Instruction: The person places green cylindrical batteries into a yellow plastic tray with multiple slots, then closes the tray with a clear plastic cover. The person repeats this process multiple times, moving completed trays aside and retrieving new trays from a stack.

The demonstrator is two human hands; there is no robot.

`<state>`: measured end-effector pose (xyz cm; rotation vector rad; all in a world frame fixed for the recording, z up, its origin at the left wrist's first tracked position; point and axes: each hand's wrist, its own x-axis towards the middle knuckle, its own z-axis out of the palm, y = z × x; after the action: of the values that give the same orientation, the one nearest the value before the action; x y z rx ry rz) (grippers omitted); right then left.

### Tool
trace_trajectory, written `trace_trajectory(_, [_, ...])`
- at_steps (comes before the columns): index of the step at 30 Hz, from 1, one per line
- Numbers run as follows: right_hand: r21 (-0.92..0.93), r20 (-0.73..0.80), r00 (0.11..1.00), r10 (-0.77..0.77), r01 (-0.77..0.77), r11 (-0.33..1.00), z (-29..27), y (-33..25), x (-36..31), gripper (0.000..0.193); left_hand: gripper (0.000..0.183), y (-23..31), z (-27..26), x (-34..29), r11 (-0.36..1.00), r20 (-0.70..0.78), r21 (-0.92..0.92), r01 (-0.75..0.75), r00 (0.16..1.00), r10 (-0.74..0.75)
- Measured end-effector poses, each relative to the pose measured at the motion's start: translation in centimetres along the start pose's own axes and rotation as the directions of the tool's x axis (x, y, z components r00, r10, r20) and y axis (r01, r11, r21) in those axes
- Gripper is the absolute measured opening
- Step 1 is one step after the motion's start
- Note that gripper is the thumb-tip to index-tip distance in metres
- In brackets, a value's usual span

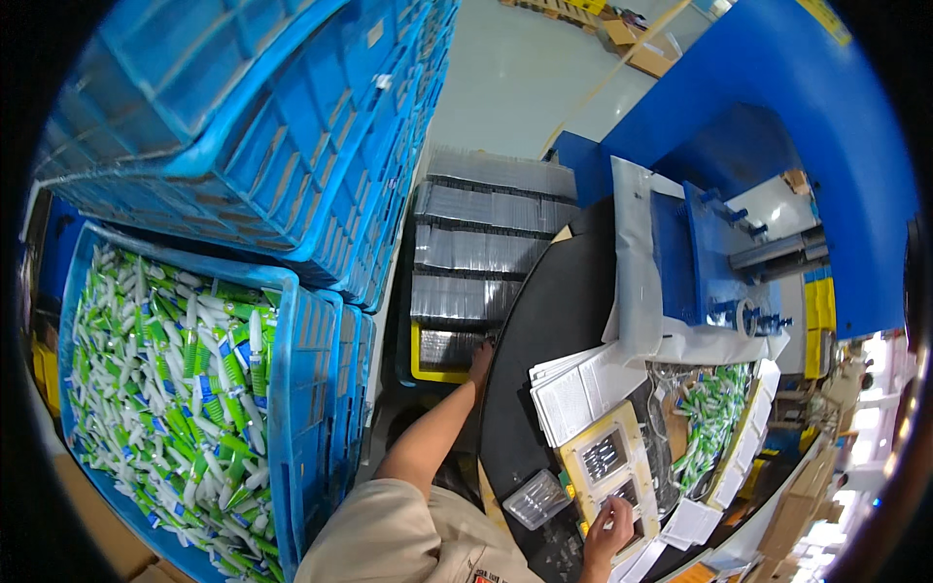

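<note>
My left arm stretches forward past the black round table (525, 360). My left hand (481, 360) is at the right end of a yellow crate (415, 352) with stacked clear plastic trays in it; its fingers are too small and hidden to read. Over the lower recess of a cream-yellow fixture (575, 464) rests my right hand (610, 530), fingers curled together; what they hold, if anything, cannot be made out. Dark, shiny pieces show in the fixture's upper recess. Beside it, on the table, lies a clear plastic blister tray (536, 499).
Tall stacked blue crates (321, 146) stand left; a nearer blue bin (292, 389) holds green-and-white wrapped items. Rows of clear trays (476, 243) extend ahead. White printed sheets (573, 394) and a green-and-white pile (714, 418) lie on the table, with a blue machine (846, 194) behind.
</note>
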<state>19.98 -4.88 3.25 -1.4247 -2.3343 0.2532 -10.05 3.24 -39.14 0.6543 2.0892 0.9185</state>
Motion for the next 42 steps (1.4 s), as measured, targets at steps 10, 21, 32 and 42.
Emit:
trace_trajectory(10, [0.068,0.014,0.998,0.069,-0.070,0.995,-0.4,-0.4,0.2,0.013,0.056,4.8,-9.5,-4.9,0.941,-0.097,-0.334,-0.059,0.995,0.028])
trace_trajectory(21, [0.306,0.170,0.899,-0.403,0.341,0.889,4.2,-10.4,8.3,0.025,0.017,4.4,-14.0,-6.6,0.849,-0.050,-0.528,-0.014,0.999,-0.014])
trace_trajectory(32, [-0.035,0.864,0.353,-0.360,0.754,0.655,28.5,-20.1,19.5,0.018,0.016,1.1,-15.6,-8.3,0.783,-0.170,-0.621,0.040,0.968,-0.184])
trace_trajectory(42, [-0.150,0.829,0.451,-0.332,0.750,0.644,30.8,-20.4,19.7,0.016,0.023,2.5,-23.3,-16.2,0.221,-0.131,-0.971,-0.091,0.976,-0.176])
